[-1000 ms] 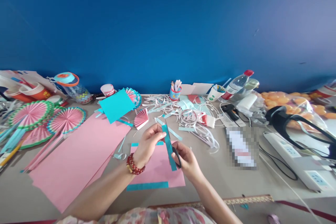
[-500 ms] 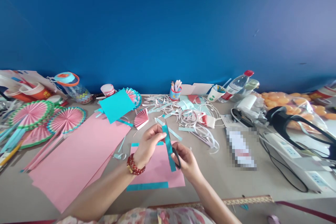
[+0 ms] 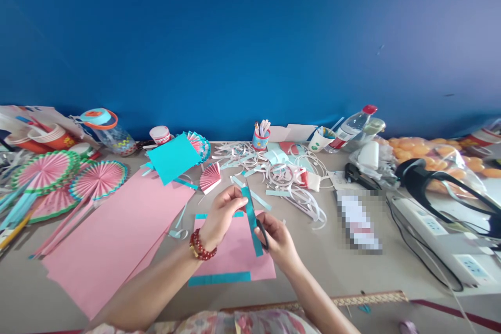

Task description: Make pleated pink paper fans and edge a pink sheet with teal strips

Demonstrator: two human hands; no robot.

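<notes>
My left hand, with a red bead bracelet on its wrist, pinches the upper part of a teal paper strip. In my right hand is a pair of black-handled scissors; its blades run along the strip and are partly hidden behind it. Beneath both hands lies a pink paper sheet with a teal strip along its near edge and another along its far edge. A small folded pink paper fan lies just beyond my left hand.
Large pink sheets and pleated round fans cover the left side. White paper scraps lie beyond my hands. A bottle, a bag of orange balls and a power strip stand to the right.
Hands, strip and scissors stay almost in place. At the far right, a thin pale cord now shows across the power strip, and the black cable there has shifted slightly.
</notes>
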